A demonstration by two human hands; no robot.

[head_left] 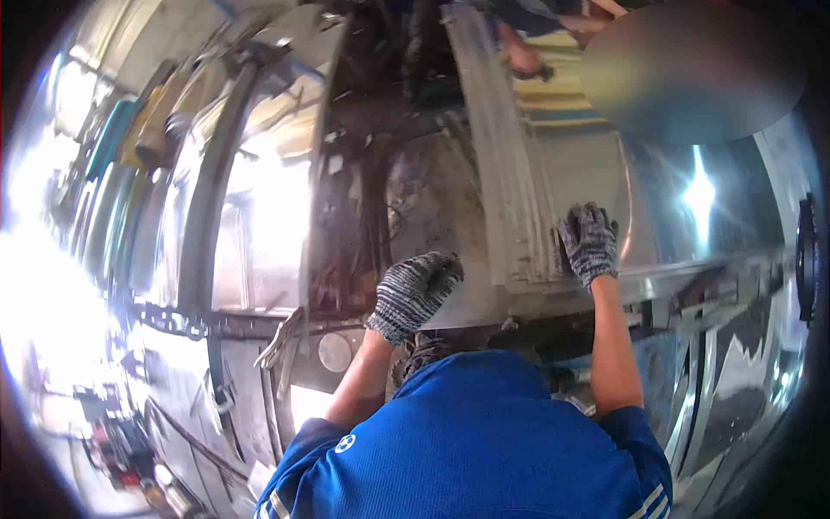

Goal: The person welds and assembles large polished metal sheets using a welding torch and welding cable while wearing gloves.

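My left hand (pixel 415 294), in a grey knitted glove, is raised over the near edge of the worktable, its fingers curled inward; whether anything is between them is too small to tell. My right hand (pixel 591 242), in a matching glove, lies with its fingers nearly flat at the right side of long, thin metal strips (pixel 510 173). Beneath and beside it is a shiny metal sheet (pixel 657 208), which reflects a bright light.
Another person's hand (pixel 521 56) shows at the top, near yellow striped material (pixel 558 86). Rolled pieces (pixel 160 121) line the upper left. A worn glove (pixel 278 339) hangs at the table's front edge. Frames and clutter stand below left.
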